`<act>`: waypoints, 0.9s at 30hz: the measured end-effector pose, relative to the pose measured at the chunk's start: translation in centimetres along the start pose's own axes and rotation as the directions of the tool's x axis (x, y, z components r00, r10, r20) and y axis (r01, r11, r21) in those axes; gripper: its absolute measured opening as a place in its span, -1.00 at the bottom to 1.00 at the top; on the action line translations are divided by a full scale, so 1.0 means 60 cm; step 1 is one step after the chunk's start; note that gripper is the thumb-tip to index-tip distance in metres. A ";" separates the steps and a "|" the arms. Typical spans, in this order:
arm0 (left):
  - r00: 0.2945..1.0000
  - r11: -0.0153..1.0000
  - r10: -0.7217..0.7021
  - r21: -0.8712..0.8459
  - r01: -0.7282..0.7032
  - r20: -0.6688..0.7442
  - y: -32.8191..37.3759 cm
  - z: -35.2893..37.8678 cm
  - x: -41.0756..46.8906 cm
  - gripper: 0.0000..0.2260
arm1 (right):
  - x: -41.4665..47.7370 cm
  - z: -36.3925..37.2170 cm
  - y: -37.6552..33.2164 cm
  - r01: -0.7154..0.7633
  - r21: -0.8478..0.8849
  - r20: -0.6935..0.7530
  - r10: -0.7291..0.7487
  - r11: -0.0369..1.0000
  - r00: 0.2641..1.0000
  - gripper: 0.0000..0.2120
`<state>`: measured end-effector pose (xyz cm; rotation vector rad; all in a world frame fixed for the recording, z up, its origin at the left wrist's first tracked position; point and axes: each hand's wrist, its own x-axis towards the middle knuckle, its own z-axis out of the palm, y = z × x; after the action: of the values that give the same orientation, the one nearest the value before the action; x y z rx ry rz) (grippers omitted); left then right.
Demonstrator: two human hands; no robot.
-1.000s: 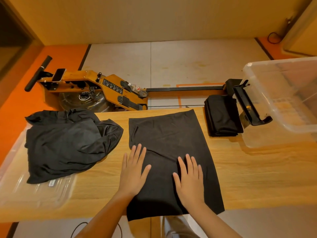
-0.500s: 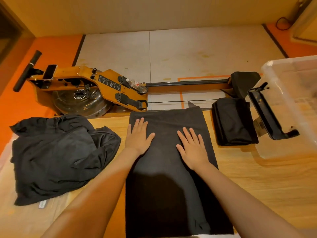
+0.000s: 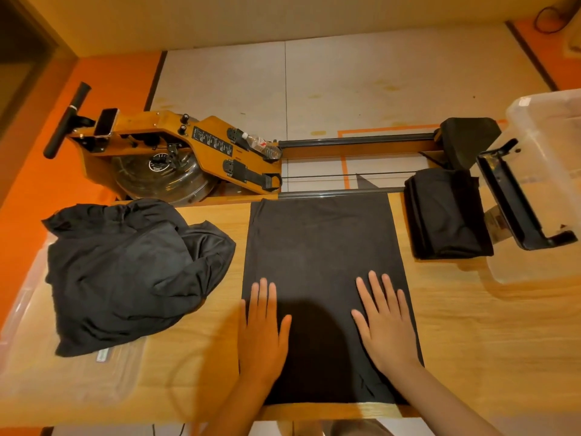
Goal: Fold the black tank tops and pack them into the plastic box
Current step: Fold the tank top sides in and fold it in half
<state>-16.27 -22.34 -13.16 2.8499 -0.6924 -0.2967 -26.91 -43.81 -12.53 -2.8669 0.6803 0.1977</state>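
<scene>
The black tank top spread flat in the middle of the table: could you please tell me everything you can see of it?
The tank top is black, of soft, matte cloth, and forms a long, smooth rectangle; no straps show. It lies flat on the wooden table, running from the far edge almost to the near edge. The left hand and the right hand rest on its near half with fingers straight, the left one overlapping its left edge.

The left hand (image 3: 262, 335) and the right hand (image 3: 388, 328) lie flat, palms down, side by side near the bench's (image 3: 471, 325) near edge, fingers straight and pointing toward its far edge. The left forearm (image 3: 232, 404) and the right forearm (image 3: 446, 401) reach in over the near edge.
</scene>
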 end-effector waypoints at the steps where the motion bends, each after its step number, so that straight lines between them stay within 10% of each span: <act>1: 1.000 1.000 0.021 0.022 -0.021 0.021 -0.010 0.002 -0.005 -0.42 | -0.005 0.004 0.004 0.008 -0.014 0.010 -0.008 1.000 1.000 -0.42; 12: 0.995 0.996 0.028 -0.081 -0.036 -0.094 -0.040 -0.021 -0.076 -0.43 | -0.089 -0.014 0.009 -0.045 0.057 -0.104 0.050 0.997 0.993 -0.44; 20: 0.974 0.974 0.208 0.072 -0.215 0.091 -0.091 -0.001 -0.197 -0.37 | -0.222 0.024 0.043 0.007 0.036 -0.008 -0.007 0.999 1.000 -0.43; 27: 0.925 0.899 0.362 0.218 -0.379 0.114 -0.073 -0.021 -0.187 0.05 | -0.234 0.016 0.030 0.245 -0.053 0.054 -0.242 0.968 0.969 0.07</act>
<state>-23.84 -13.11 -11.31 2.8462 -1.3467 -0.2696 -40.26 -39.13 -11.32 -2.9580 0.3132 0.2526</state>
